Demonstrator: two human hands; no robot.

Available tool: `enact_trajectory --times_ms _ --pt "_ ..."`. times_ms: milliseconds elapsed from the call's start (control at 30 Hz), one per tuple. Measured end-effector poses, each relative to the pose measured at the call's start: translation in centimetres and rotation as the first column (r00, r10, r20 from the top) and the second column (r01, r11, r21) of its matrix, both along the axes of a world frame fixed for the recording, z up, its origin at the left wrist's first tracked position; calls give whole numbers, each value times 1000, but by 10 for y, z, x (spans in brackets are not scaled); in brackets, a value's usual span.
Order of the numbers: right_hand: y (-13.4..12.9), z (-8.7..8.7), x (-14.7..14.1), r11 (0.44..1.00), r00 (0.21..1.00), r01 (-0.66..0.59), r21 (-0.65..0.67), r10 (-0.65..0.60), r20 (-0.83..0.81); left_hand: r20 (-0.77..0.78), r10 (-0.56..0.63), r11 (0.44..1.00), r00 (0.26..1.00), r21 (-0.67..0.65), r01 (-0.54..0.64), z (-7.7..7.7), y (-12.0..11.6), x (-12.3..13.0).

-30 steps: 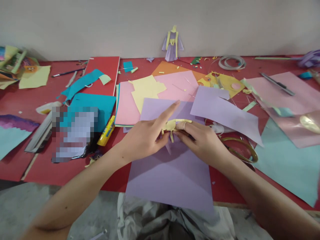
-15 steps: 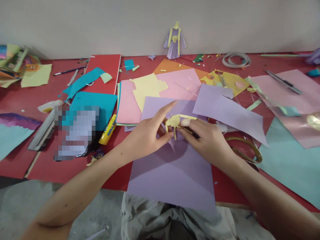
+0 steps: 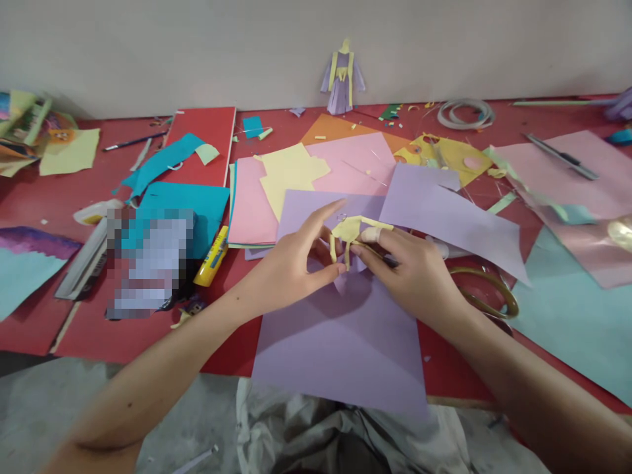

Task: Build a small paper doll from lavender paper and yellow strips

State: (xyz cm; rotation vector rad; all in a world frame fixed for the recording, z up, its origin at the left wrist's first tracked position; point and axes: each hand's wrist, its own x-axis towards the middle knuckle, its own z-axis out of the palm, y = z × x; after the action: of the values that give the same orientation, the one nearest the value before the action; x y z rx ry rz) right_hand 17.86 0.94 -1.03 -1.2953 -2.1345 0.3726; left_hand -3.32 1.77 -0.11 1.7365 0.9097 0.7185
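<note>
A small pale yellow paper figure (image 3: 347, 229) with thin limb-like strips is between my two hands, above a large purple sheet (image 3: 340, 342). My left hand (image 3: 301, 260) has its thumb and bent fingers closed at the figure's left side, while its index finger points up and away. With thumb and index finger, my right hand (image 3: 407, 260) pinches the figure's right side; a pale wrap circles one finger. A thin dark tool (image 3: 390, 261) shows under the right fingers, mostly hidden. Against the wall stands a purple and yellow paper doll (image 3: 342, 79).
Left lie a yellow glue stick (image 3: 211, 257), a blurred-out object (image 3: 153, 263) and a box cutter (image 3: 83, 260). Scissors with olive handles (image 3: 486, 289) lie right of my right hand. A pen (image 3: 560, 157) rests on pink paper. Coiled clear tubing (image 3: 465, 115) sits at the back.
The yellow paper figure has tilted and spread slightly, its right strip now angling up more. My fingers have shifted a little around it, and the view has moved slightly.
</note>
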Motion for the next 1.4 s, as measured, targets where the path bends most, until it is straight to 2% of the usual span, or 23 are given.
enact_trajectory --times_ms 533,733,1000,1267,1400 --pt "1 -1 0 999 1000 24 21 -24 -8 -29 36 999 999 -18 -36 -1 -1 2" --pt "3 -4 0 1000 1000 18 22 -19 11 49 115 991 992 -73 -111 1 2 1" --pt "3 -4 1 999 999 -20 37 18 51 146 172 979 974 -138 -152 3 9 -1" --pt "2 -4 1 997 997 80 17 -80 15 21 127 985 992 -117 -124 5 3 3" --pt "1 -5 1 992 992 115 50 -118 51 -67 188 980 980 -58 -192 12 -2 6"
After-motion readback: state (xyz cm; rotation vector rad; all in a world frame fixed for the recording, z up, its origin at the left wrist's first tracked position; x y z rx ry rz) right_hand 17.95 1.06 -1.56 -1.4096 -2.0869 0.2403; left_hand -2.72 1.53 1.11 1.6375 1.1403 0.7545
